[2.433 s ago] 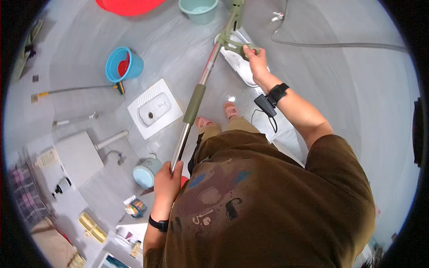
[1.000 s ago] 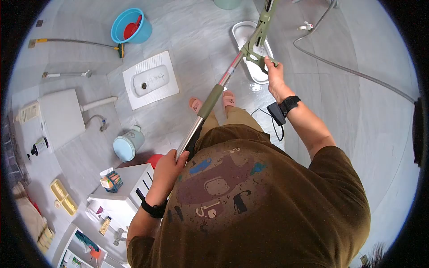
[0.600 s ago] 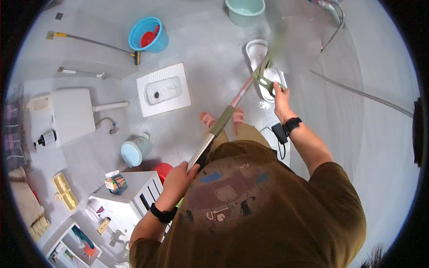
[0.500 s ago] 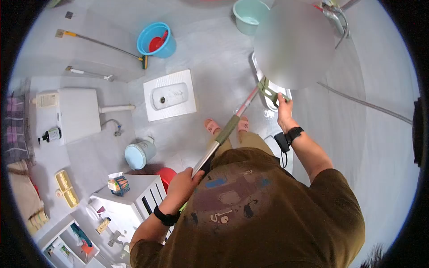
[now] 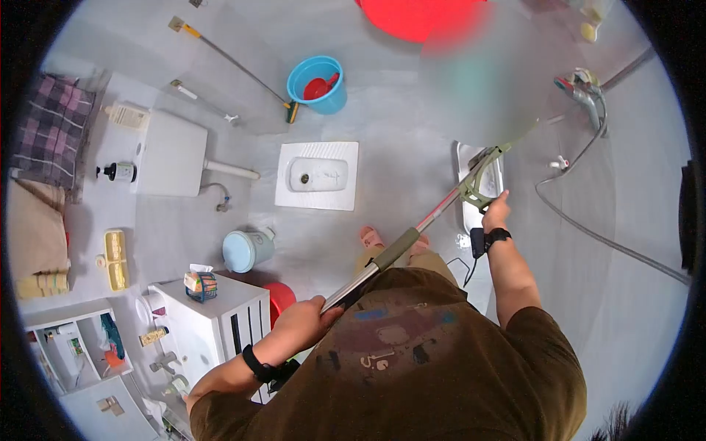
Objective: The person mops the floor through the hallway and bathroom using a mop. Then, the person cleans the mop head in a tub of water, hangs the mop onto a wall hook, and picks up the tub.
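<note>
I hold a mop (image 5: 401,246) slantwise in front of my body. Its silver pole has a green sleeve and a pinkish section, ending in a green frame-like head. My left hand (image 5: 305,323) is wrapped round the pole's lower end, close to my shirt. At the other end, my right hand (image 5: 497,212) has its fingers closed on the edge of the green head. Beneath that head lies a long white basin (image 5: 469,220), partly covered by it. A blurred patch hides whatever lies just beyond the head.
A white squat toilet (image 5: 353,191) is set in the floor. Around it stand a blue bucket (image 5: 334,99) with a red scoop, a lidded pale-blue bin (image 5: 246,252) and a white cabinet (image 5: 220,303). A shower hose (image 5: 588,228) hangs along the right wall.
My view has shifted, so the room's fixtures appear farther right. The mop's green head has turned, its frame now showing at a different angle. Both hands keep hold of the mop.
</note>
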The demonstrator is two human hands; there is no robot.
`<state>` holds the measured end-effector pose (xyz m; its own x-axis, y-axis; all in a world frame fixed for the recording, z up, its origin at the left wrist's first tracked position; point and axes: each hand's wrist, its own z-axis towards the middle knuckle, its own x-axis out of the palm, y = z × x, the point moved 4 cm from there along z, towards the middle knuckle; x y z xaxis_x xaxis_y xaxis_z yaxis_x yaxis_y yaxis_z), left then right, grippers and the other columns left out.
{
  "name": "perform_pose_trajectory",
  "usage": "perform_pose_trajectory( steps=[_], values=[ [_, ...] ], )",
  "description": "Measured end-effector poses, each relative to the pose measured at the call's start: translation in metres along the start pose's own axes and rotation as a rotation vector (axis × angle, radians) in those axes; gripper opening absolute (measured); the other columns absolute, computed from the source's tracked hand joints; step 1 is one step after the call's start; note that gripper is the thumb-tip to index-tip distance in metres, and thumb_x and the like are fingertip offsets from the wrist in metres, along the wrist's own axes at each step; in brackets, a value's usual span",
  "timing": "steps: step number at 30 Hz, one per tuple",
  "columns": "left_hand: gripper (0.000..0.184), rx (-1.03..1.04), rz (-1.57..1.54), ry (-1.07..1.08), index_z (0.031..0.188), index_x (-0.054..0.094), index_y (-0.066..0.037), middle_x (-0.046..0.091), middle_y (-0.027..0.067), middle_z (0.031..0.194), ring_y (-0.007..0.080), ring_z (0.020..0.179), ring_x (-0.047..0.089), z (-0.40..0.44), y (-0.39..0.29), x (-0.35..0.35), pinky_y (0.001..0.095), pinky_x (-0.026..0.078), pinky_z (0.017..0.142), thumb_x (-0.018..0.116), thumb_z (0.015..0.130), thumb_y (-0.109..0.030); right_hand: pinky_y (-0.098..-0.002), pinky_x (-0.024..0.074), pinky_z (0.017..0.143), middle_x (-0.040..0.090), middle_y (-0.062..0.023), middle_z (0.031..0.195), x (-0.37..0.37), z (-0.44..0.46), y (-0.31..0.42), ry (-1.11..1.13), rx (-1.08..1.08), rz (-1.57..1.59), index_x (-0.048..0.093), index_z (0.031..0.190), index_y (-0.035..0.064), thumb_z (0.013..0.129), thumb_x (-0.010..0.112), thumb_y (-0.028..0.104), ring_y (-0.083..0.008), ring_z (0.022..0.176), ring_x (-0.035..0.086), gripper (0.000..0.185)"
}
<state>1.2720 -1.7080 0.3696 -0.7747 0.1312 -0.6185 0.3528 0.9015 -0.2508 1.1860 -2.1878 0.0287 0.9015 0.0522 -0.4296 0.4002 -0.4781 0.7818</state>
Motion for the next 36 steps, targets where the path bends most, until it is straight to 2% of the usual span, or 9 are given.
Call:
perform_pose_trajectory(
  steps=[4,8,13,18,26,29,32,34,36],
  values=[
    [0.041,-0.054,-0.027,-0.056,0.087,0.056,-0.001,0.061,0.0238,0.074,0.0431,0.076,0.060,-0.028,-0.001,-0.012,0.0507,0.046,0.067,0.052,0.090,-0.042,-0.0464,0.0387,0.093,0.043,-0.0119,0.137,0.042,-0.006,0.030,0.668,-0.088,0.213,0.037,0.138,0.0112,0.090,0.038,0.061,-0.0273,0.123,0.042,0.070],
    [0.037,-0.104,-0.109,-0.014,0.086,0.058,0.000,0.056,0.0165,0.063,0.0311,0.059,0.056,-0.036,-0.005,-0.029,0.0394,0.044,0.058,0.059,0.089,-0.036,-0.0436,0.0348,0.099,0.040,-0.0141,0.137,0.065,-0.035,0.064,0.931,0.030,0.164,0.029,0.141,0.0026,0.084,0.034,0.073,-0.0298,0.123,0.040,0.091],
    [0.039,-0.058,-0.203,0.014,0.078,0.057,0.001,0.049,0.0056,0.058,0.0155,0.055,0.046,0.000,0.048,-0.020,0.0333,0.040,0.053,0.059,0.090,-0.037,-0.0459,0.0440,0.089,0.053,-0.0250,0.118,0.027,-0.135,0.022,0.774,-0.572,-0.528,0.052,0.116,0.0020,0.078,0.059,0.014,-0.0385,0.111,0.050,0.040],
    [0.044,-0.191,-0.138,0.110,0.070,0.051,0.000,0.046,0.0022,0.057,0.0125,0.054,0.042,0.023,0.073,-0.069,0.0319,0.037,0.050,0.058,0.091,-0.037,-0.0434,0.0372,0.095,0.049,-0.0148,0.124,-0.001,-0.286,0.024,1.048,-1.309,-0.669,0.048,0.123,0.0072,0.069,0.070,0.012,-0.0309,0.122,0.043,0.059],
    [0.044,0.340,0.615,0.060,0.072,0.051,0.003,0.052,0.0255,0.063,0.0432,0.061,0.053,0.084,0.052,-0.172,0.0455,0.040,0.055,0.060,0.088,-0.037,-0.0438,0.0464,0.068,0.059,-0.0097,0.083,0.062,-0.341,0.014,1.017,-1.334,-0.679,0.052,0.088,0.0059,0.079,0.063,0.018,-0.0299,0.082,0.060,0.019],
    [0.034,0.510,0.890,-0.013,0.080,0.054,0.001,0.058,0.0221,0.069,0.0423,0.067,0.057,0.098,0.024,-0.175,0.0478,0.044,0.058,0.061,0.086,-0.033,-0.0428,0.0467,0.059,0.059,-0.0116,0.076,0.057,-0.343,-0.008,0.826,-1.302,-0.623,0.052,0.082,0.0052,0.081,0.056,0.014,-0.0324,0.067,0.059,0.010],
    [0.026,0.772,1.179,-0.248,0.095,0.060,-0.003,0.062,0.0188,0.094,0.0361,0.086,0.059,0.084,-0.056,-0.163,0.0472,0.047,0.080,0.068,0.078,-0.020,-0.0445,0.0491,0.066,0.064,-0.0131,0.084,0.028,-0.325,-0.006,0.641,-1.190,-0.629,0.055,0.086,0.0044,0.079,0.056,0.008,-0.0324,0.082,0.063,0.007],
    [0.027,1.426,1.056,-0.507,0.100,0.059,-0.002,0.061,0.0158,0.103,0.0357,0.097,0.058,0.047,-0.114,-0.150,0.0444,0.044,0.090,0.068,0.076,-0.010,-0.0455,0.0475,0.075,0.063,-0.0132,0.085,0.002,-0.298,0.000,0.515,-1.015,-0.617,0.054,0.088,0.0053,0.081,0.055,0.007,-0.0332,0.085,0.062,0.007],
    [0.030,1.557,0.870,-0.448,0.102,0.058,-0.001,0.061,0.0161,0.103,0.0353,0.098,0.058,0.031,-0.128,-0.131,0.0462,0.042,0.093,0.068,0.075,-0.009,-0.0460,0.0452,0.080,0.063,-0.0135,0.087,-0.031,-0.273,0.004,0.457,-0.867,-0.558,0.054,0.090,0.0053,0.081,0.055,0.008,-0.0341,0.087,0.061,0.009]
  ],
)
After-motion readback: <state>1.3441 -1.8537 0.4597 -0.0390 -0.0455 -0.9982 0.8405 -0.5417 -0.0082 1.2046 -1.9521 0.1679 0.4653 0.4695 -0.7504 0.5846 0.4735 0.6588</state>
